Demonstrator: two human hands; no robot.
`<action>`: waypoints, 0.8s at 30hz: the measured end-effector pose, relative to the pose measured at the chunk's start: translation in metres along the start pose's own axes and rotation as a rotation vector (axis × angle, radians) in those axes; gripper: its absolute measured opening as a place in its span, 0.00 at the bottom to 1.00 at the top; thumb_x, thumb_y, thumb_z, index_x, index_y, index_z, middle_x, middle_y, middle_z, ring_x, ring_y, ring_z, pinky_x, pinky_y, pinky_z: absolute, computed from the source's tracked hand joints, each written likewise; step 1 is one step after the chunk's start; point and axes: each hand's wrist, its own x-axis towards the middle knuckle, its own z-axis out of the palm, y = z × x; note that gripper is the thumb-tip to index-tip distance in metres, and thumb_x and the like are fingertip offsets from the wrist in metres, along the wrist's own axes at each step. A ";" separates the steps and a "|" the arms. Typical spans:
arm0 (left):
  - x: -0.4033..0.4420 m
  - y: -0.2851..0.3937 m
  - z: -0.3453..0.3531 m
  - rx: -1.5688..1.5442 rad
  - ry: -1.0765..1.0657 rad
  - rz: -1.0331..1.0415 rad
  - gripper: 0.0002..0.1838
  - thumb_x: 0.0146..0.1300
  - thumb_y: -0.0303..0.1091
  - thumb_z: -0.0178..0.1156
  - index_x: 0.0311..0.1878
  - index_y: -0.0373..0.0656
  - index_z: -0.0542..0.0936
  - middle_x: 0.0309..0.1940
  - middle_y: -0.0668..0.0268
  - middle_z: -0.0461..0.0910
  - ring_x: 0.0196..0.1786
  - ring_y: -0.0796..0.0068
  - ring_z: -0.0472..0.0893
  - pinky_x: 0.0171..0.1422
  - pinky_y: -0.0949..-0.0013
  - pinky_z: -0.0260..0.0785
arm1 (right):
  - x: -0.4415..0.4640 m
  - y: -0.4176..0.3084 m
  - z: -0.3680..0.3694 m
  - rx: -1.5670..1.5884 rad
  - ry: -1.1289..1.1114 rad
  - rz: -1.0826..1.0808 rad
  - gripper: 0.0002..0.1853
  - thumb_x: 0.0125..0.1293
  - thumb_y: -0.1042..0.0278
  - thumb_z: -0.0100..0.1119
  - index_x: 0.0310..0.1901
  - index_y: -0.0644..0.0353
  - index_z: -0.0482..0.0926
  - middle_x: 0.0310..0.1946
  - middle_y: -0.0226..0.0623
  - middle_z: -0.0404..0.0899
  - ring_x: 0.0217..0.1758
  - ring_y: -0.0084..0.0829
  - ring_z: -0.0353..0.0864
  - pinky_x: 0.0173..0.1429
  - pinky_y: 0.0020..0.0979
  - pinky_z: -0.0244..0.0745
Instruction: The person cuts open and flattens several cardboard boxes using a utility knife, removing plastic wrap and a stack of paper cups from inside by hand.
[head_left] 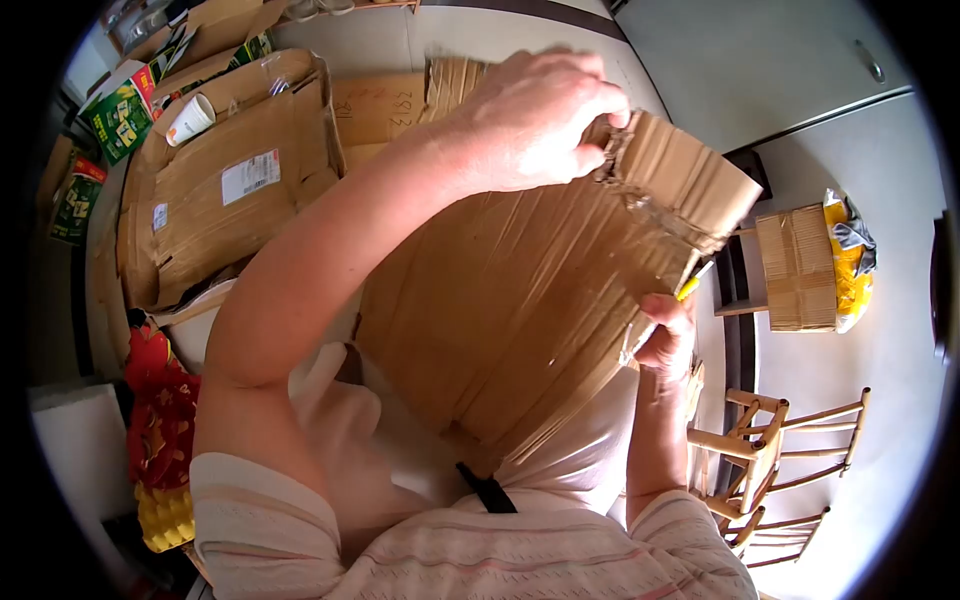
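Note:
A large sheet of brown cardboard (480, 290), creased and partly covered with clear tape, tilts across my lap. My left hand (550, 125) reaches over to its far right corner, its fingers curled on the edge beside a folded flap (690, 170). At the right edge, my right hand (668, 330) is closed, thumb uppermost, against the cardboard. From that hand sticks out a yellow utility knife (687, 289) with a light-coloured tip. Most of the knife's handle and the right fingers are hidden.
Flattened boxes (200, 230) lie at the left, with a paper cup (191, 120) on top. Green cartons (120, 115) stand behind. A red bag (160, 400) is at my left. To the right are a bamboo chair (755, 450) and a small cardboard box (797, 268) beside yellow packaging.

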 end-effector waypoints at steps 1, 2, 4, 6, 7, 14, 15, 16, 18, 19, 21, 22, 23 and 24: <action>-0.003 -0.002 0.003 -0.011 0.001 -0.028 0.20 0.49 0.31 0.66 0.48 0.45 0.77 0.45 0.64 0.76 0.51 0.63 0.75 0.59 0.61 0.67 | 0.002 0.009 0.002 0.040 -0.030 0.052 0.25 0.39 0.79 0.58 0.45 0.65 0.75 0.32 0.30 0.77 0.31 0.23 0.76 0.38 0.24 0.72; -0.007 -0.006 0.008 -0.021 0.004 -0.057 0.21 0.49 0.30 0.66 0.48 0.45 0.77 0.46 0.64 0.75 0.51 0.63 0.75 0.59 0.61 0.67 | 0.002 0.014 0.006 0.051 -0.053 0.066 0.24 0.39 0.80 0.58 0.45 0.65 0.75 0.32 0.29 0.78 0.32 0.23 0.76 0.38 0.24 0.72; -0.012 -0.015 0.017 0.054 0.116 0.026 0.22 0.48 0.30 0.66 0.49 0.44 0.75 0.46 0.61 0.75 0.51 0.62 0.75 0.58 0.61 0.67 | 0.002 0.020 0.020 0.010 -0.105 0.118 0.22 0.39 0.83 0.58 0.43 0.64 0.76 0.33 0.29 0.79 0.32 0.23 0.77 0.38 0.24 0.72; -0.014 -0.022 0.020 0.034 0.077 0.019 0.22 0.47 0.29 0.65 0.48 0.42 0.75 0.44 0.60 0.76 0.50 0.61 0.75 0.57 0.61 0.67 | 0.003 0.032 0.019 -0.093 -0.173 0.159 0.29 0.40 0.79 0.55 0.51 0.69 0.72 0.42 0.38 0.79 0.43 0.31 0.79 0.51 0.30 0.75; -0.015 -0.024 0.019 0.024 0.058 0.015 0.21 0.47 0.29 0.65 0.48 0.42 0.75 0.44 0.60 0.76 0.50 0.61 0.75 0.57 0.61 0.67 | 0.003 0.035 0.025 -0.130 -0.204 0.170 0.28 0.39 0.79 0.55 0.50 0.69 0.73 0.41 0.37 0.79 0.41 0.30 0.79 0.49 0.29 0.75; -0.031 -0.049 0.029 -0.037 0.057 -0.108 0.15 0.46 0.31 0.64 0.39 0.38 0.78 0.33 0.59 0.79 0.39 0.60 0.79 0.46 0.60 0.72 | 0.008 0.063 0.041 0.024 -0.105 0.215 0.23 0.48 0.83 0.64 0.50 0.65 0.74 0.38 0.32 0.79 0.36 0.23 0.78 0.43 0.25 0.75; -0.033 -0.052 0.029 -0.038 0.017 -0.120 0.13 0.45 0.31 0.64 0.37 0.38 0.79 0.31 0.59 0.79 0.37 0.60 0.79 0.43 0.60 0.72 | 0.009 0.065 0.045 0.047 -0.081 0.233 0.24 0.49 0.82 0.64 0.51 0.65 0.73 0.38 0.33 0.79 0.37 0.23 0.78 0.43 0.25 0.75; -0.035 -0.052 0.027 -0.038 -0.023 -0.133 0.12 0.45 0.32 0.63 0.34 0.37 0.79 0.28 0.59 0.80 0.34 0.61 0.79 0.41 0.60 0.72 | 0.009 0.065 0.049 0.029 -0.057 0.259 0.29 0.49 0.80 0.66 0.55 0.67 0.69 0.39 0.34 0.78 0.38 0.23 0.77 0.45 0.26 0.75; -0.039 -0.055 0.020 -0.146 -0.236 -0.188 0.10 0.44 0.31 0.63 0.29 0.37 0.76 0.26 0.61 0.77 0.31 0.65 0.77 0.36 0.63 0.68 | 0.010 0.075 0.048 0.035 -0.082 0.263 0.30 0.50 0.78 0.67 0.57 0.67 0.67 0.41 0.33 0.78 0.39 0.23 0.77 0.46 0.26 0.74; -0.041 -0.055 0.016 -0.201 -0.342 -0.217 0.09 0.44 0.31 0.62 0.27 0.38 0.74 0.25 0.62 0.76 0.29 0.67 0.76 0.34 0.65 0.67 | 0.011 0.082 0.047 0.039 -0.094 0.266 0.31 0.50 0.77 0.68 0.57 0.67 0.66 0.41 0.33 0.77 0.40 0.23 0.77 0.47 0.26 0.74; -0.044 -0.062 0.015 -0.305 -0.474 -0.211 0.10 0.42 0.31 0.61 0.29 0.38 0.74 0.26 0.64 0.76 0.28 0.74 0.74 0.31 0.67 0.65 | 0.012 0.089 0.043 0.007 -0.132 0.271 0.34 0.51 0.76 0.69 0.60 0.68 0.64 0.44 0.34 0.77 0.43 0.23 0.76 0.50 0.27 0.73; -0.046 -0.065 0.014 -0.380 -0.531 -0.192 0.11 0.43 0.31 0.61 0.29 0.38 0.74 0.26 0.64 0.77 0.28 0.75 0.73 0.30 0.67 0.64 | 0.012 0.085 0.047 0.023 -0.167 0.270 0.35 0.51 0.76 0.69 0.60 0.68 0.64 0.45 0.34 0.77 0.44 0.23 0.76 0.51 0.27 0.73; -0.047 -0.068 0.013 -0.456 -0.586 -0.171 0.11 0.43 0.31 0.61 0.30 0.37 0.73 0.27 0.65 0.77 0.28 0.77 0.73 0.30 0.67 0.64 | 0.012 0.082 0.051 0.038 -0.202 0.268 0.35 0.51 0.76 0.69 0.61 0.68 0.63 0.46 0.35 0.77 0.45 0.23 0.77 0.51 0.27 0.73; -0.046 -0.071 0.013 -0.526 -0.678 -0.193 0.20 0.43 0.37 0.65 0.39 0.37 0.76 0.36 0.64 0.79 0.36 0.78 0.75 0.38 0.69 0.67 | 0.011 0.081 0.054 0.044 -0.214 0.253 0.36 0.51 0.75 0.69 0.61 0.68 0.63 0.47 0.35 0.77 0.45 0.23 0.77 0.52 0.27 0.73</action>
